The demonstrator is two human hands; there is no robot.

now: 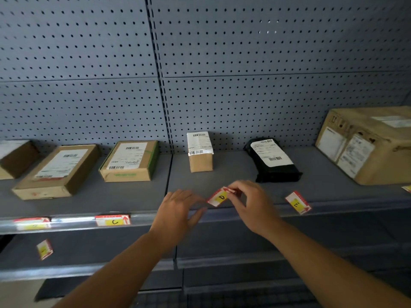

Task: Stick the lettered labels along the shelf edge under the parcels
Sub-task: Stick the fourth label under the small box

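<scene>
- Right hand (246, 203) pinched shut on the D label (219, 197), fingertips at its upper right end, card tilted, low end toward 7 o'clock.
- Left hand (178, 210) loosely open, fingers spread, holding nothing, fingertips just at the card's lower left corner; palm over the shelf edge (333, 206).
- D label: small flat rectangle, white with red border, yellow patch with a hand-drawn black letter, glossy; held just above the front of the grey shelf deck, at 6 o'clock from the small kraft box (200, 152).
- E label (298, 202) at 3 o'clock from the hands, same make, lying askew over the shelf lip, below the black poly bag (273, 161).
- C label (113, 220) at 9 o'clock, flat in the shiny clear strip on the edge, under the green-taped carton (130, 161); further left another label (32, 222), letter blurred.
- Loose label (44, 249) at 8 o'clock on the lower shelf, tilted.
- Parcels in a row along the deck: flat brown carton (57, 171) at far left, large creased carton (367, 143) at 2 o'clock; all with white shipping slips.
- Behind, matte grey pegboard (244, 63) with regular round holes.
</scene>
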